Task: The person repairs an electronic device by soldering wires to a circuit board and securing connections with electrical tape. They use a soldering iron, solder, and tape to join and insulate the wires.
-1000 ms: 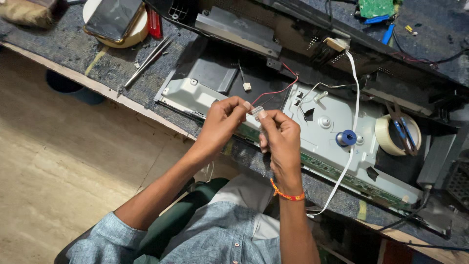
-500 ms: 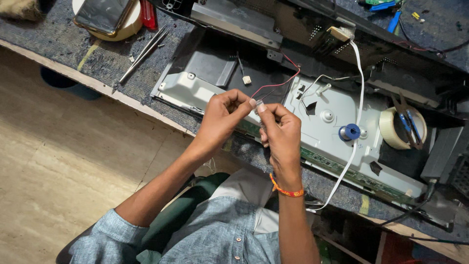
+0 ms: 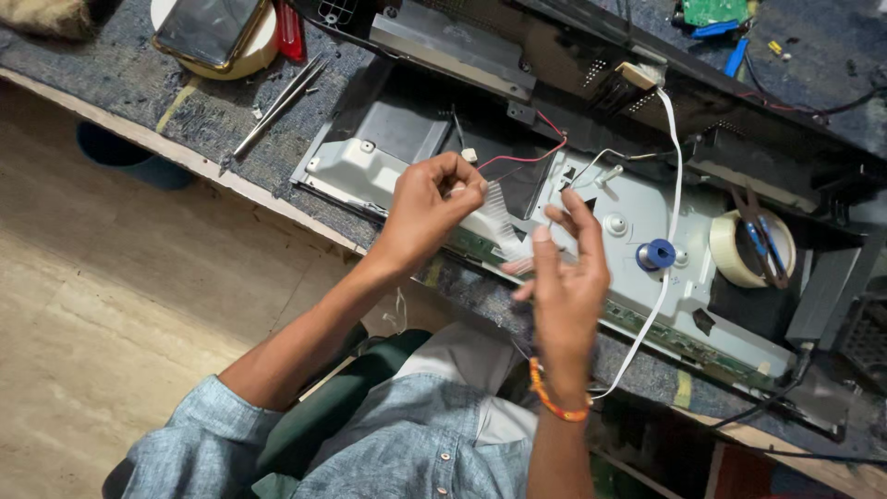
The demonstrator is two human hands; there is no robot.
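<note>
A thin strip of clear tape (image 3: pixel 502 225) stretches in the air between the 2 hands, above the front edge of a grey metal chassis (image 3: pixel 637 240) that lies open on the bench. The left hand (image 3: pixel 427 205) is closed, its thumb and fingers pinching the upper end of the strip. The right hand (image 3: pixel 564 273) is loosely open with fingers spread; its fingertips sit at the lower end of the strip, but motion blur hides whether they actually grip it or only touch it.

Just beyond the hands, a red wire (image 3: pixel 531 157) and a white cable (image 3: pixel 673 185) run across the chassis, and a small blue spool (image 3: pixel 658 254) stands on the metal near the right hand. Further right, a roll of tape (image 3: pixel 730 248) lies on the bench with a pair of scissors (image 3: pixel 762 242) resting across it. At the far left of the bench, tweezers (image 3: pixel 277 103) lie near a phone (image 3: pixel 211 30) set on a white round thing. The bench itself is covered with a dark cloth (image 3: pixel 185 111).

The strip looks light and limp, so the likeliest trouble is that it folds back and sticks to itself or to a finger, particularly if the open right hand lets its end go slack. It could also droop onto the red wire or the chassis edge and catch there, since it hangs close above both.
</note>
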